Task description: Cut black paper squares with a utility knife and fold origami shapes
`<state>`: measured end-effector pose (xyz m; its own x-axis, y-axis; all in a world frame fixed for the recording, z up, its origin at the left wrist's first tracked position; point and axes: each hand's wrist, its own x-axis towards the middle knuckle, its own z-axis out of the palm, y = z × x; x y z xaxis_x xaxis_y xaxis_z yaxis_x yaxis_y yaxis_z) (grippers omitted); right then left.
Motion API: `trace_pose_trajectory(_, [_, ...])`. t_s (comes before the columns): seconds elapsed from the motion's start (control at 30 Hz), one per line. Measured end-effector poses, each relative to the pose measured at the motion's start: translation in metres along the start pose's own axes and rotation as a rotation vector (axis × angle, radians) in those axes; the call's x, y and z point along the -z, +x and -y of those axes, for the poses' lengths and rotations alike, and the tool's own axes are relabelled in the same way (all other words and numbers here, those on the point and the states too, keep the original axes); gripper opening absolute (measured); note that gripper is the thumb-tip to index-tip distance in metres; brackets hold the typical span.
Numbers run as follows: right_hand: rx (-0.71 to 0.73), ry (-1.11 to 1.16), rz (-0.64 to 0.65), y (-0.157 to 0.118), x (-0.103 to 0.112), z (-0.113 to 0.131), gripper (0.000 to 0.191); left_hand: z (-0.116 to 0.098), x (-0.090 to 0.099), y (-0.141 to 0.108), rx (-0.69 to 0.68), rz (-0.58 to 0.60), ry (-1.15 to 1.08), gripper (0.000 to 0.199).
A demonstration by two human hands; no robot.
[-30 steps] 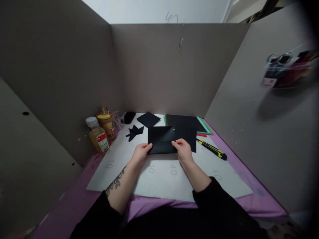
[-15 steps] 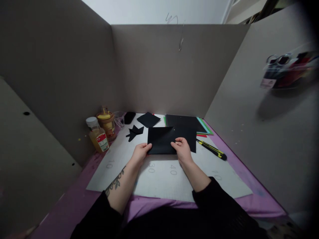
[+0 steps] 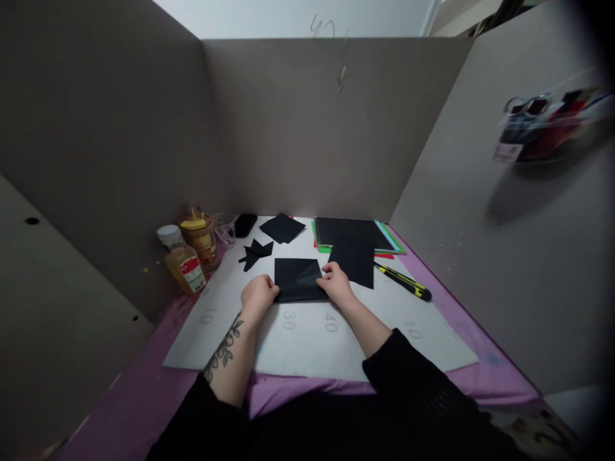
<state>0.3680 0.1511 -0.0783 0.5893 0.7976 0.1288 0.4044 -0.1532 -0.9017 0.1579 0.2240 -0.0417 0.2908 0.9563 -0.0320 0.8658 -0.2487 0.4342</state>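
Observation:
A folded sheet of black paper lies low over the white board between my hands. My left hand pinches its left edge, the fingers curled under. At the right edge my right hand grips the paper between thumb and fingers. Just behind my right hand lies another black sheet. To the left rests a folded black paper figure with pointed ends. Further back sits a small stack of square black paper.
A yellow and black utility knife lies on the right of the white board. Coloured sheets are stacked behind. On the left stand a glue bottle and a brown cup. A pouch of tools hangs on the right wall.
Both hands have lowered the folded paper toward the board, and its raised top flap now lies flatter. The black sheet behind my right hand shows more fully. The view has shifted slightly.

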Motion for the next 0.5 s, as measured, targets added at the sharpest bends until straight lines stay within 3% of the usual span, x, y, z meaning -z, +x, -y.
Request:
trace_pose_trajectory(0.1, [-0.013, -0.094, 0.027, 0.001, 0.003, 0.001, 0.033, -0.005, -0.002, 0.001, -0.196, -0.014, 0.042, 0.021])
trace_pose_trajectory(0.17, [0.023, -0.201, 0.017, -0.002, 0.006, 0.006, 0.035, -0.012, -0.003, 0.002, -0.378, 0.057, 0.066, 0.02])
trace_pose_trajectory(0.3, [0.329, -0.531, -0.014, -0.017, 0.006, 0.024, 0.025, -0.028, 0.0, 0.008, -0.517, 0.193, 0.193, 0.037])
trace_pose_trajectory(0.37, [0.468, -0.647, 0.125, -0.029, 0.001, 0.033, 0.025, -0.031, 0.004, 0.012, -0.58, 0.261, 0.271, 0.039])
trace_pose_trajectory(0.5, [0.589, -0.75, 0.394, -0.057, -0.009, 0.038, 0.036, -0.026, 0.008, 0.022, -0.641, 0.414, 0.318, 0.036])
